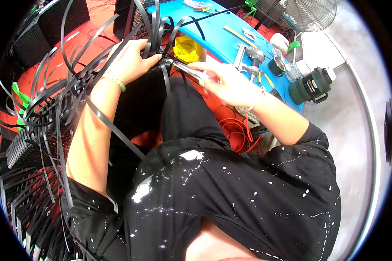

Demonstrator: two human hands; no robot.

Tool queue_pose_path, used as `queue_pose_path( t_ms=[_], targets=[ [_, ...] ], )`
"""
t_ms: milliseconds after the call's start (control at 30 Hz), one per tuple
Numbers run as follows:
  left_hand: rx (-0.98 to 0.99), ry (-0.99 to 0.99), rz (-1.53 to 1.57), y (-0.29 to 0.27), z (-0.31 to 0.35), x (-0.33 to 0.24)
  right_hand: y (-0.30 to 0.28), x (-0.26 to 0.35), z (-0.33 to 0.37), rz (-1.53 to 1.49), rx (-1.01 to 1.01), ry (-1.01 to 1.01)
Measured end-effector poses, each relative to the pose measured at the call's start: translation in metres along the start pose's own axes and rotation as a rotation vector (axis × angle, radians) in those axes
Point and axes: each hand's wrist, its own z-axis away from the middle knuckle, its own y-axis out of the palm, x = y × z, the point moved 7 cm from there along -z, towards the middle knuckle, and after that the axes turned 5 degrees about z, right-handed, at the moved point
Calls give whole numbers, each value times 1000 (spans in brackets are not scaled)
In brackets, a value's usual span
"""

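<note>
Several flat black strips (pixel 156 27) rise beside the left hand (pixel 127 64), its fingers grasping their bases; the right hand's (pixel 225 85) fingers grip a silver hand tool (pixel 188 69). Beyond, a blue counter (pixel 213 35) stands over red floor (pixel 102 15).

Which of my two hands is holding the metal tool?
Your right hand: it is closed around the silvery tool. Your left hand is instead at the black strips, beside the tool's far end.
</note>
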Motion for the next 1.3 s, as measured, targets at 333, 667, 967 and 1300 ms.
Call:
queue_pose_path(
  t_ms=[333,667,967,1300],
  targets=[
    [21,6,56,-6,3,-3,0,-22,-4,278,-347,-454],
    [33,-17,13,-14,8,-8,9,-15,6,423,-541,-538],
    [-8,6,-30,-18,7,-4,16,-36,-19,-13,-303,-454],
    [35,-34,-37,-26,15,-14,17,-39,-11,554,-638,-620]
  ],
)
